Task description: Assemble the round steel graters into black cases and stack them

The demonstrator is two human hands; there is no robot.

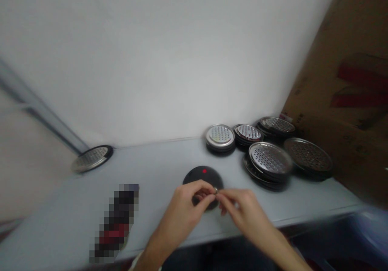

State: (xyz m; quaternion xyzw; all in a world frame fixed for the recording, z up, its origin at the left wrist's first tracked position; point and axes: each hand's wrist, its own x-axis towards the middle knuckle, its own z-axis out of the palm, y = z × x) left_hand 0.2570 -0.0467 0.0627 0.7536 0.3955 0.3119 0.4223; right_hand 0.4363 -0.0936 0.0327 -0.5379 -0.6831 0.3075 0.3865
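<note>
Close to the table's front edge, my left hand (188, 206) and my right hand (244, 207) meet fingertip to fingertip. Thumb and forefinger of each are pinched on a small shiny metal piece (216, 190), too small to name. Behind and beneath the fingers lies a round black disc (200, 175) with a red dot (204, 171) near its far edge. My fingers hide part of the disc, and whether they touch it I cannot tell.
Stacked round perforated metal discs with dark rims (270, 158) stand at the right, several in all. Another perforated disc (93, 158) lies far left. A pixelated dark object (117, 222) is at front left. Cardboard boxes (342, 113) border the right; a wall (163, 61) rises behind.
</note>
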